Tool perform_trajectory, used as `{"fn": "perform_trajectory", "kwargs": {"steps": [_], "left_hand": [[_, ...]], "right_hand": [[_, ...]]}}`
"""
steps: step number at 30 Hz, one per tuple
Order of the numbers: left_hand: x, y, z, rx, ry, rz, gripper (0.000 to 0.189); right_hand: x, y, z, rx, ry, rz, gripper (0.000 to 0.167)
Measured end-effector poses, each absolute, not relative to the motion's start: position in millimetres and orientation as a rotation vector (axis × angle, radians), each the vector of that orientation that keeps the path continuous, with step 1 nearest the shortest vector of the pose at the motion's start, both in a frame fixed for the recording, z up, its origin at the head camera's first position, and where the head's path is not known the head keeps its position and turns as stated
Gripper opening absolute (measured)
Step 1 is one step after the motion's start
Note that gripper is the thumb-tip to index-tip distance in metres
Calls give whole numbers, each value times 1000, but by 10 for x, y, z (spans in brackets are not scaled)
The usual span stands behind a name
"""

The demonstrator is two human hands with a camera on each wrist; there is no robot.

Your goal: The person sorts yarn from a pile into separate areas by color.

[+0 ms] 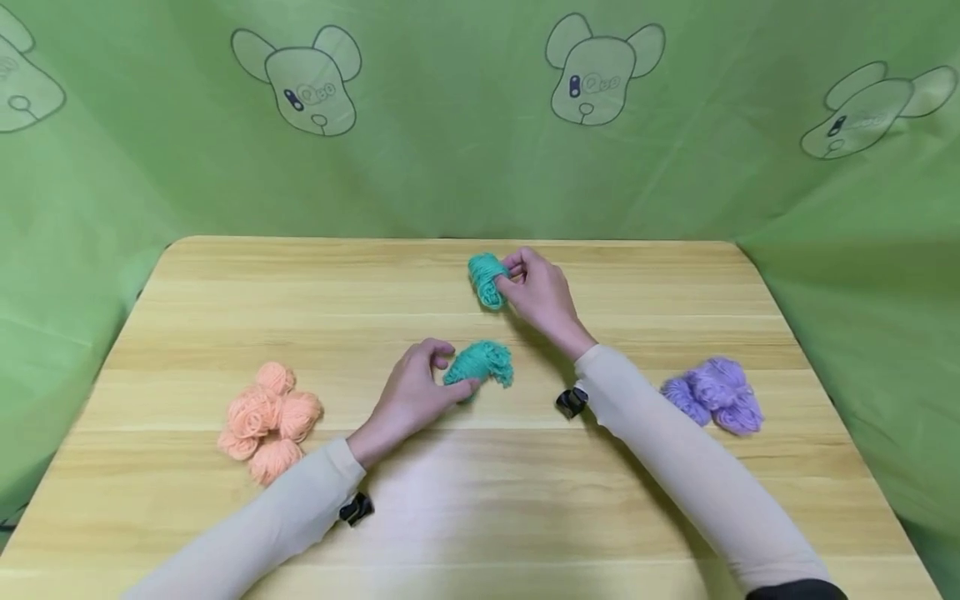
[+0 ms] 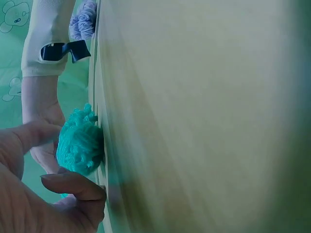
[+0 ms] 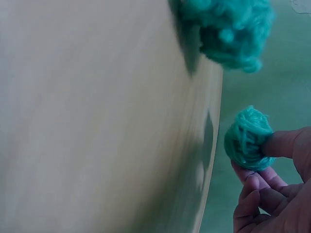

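In the head view my right hand [image 1: 542, 292] pinches a small teal ball of yarn [image 1: 487, 281] toward the far edge of the table. The right wrist view shows the thumb on one side of this ball [image 3: 249, 139] and fingertips beneath it, with its shadow apart on the tabletop. My left hand [image 1: 420, 385] is around the left side of a second teal ball of yarn [image 1: 482, 363], nearer the middle. Its thumb overlaps the near side, while a gap shows between its bent fingers and the yarn [image 2: 80, 145] in the left wrist view.
A cluster of several peach yarn balls [image 1: 255, 412] lies left on the wooden table [image 1: 525, 517]. Several purple yarn balls [image 1: 716, 392] are grouped at the right. A green curtain [image 1: 465, 183] with printed animal heads hangs behind the table.
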State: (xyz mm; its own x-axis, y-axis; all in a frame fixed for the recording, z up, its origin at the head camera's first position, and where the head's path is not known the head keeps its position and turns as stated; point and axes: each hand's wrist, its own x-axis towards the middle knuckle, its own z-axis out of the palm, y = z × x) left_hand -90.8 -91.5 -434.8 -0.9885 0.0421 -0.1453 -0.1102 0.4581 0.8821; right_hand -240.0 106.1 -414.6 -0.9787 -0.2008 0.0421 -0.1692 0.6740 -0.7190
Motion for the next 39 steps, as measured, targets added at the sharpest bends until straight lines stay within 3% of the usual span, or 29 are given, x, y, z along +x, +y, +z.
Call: {"fn": "perform_trajectory", "kwargs": {"steps": [4, 12, 18, 23, 39], "left_hand": [[-916, -890, -4325, -48, 2542, 1554, 48], [-1009, -947, -4647, -7, 2563, 1547, 31], [-983, -927, -4455, -45, 2504, 1514, 23], [-934, -938, -4373, -42, 2487, 1502, 20], [-985, -1043, -4254, -126, 2368, 1748, 20]], "right_hand": [[-2454, 1063, -4178, -295, 2868, -1126, 23], [-2488, 1067, -4208, -298, 2858, -989, 29], [-2419, 1133, -4112, -334, 2797, -947, 54], [-2226, 1266, -4000, -411, 2784, -902, 74], [-1282, 1839, -3831, -638, 2808, -737, 75]]}}
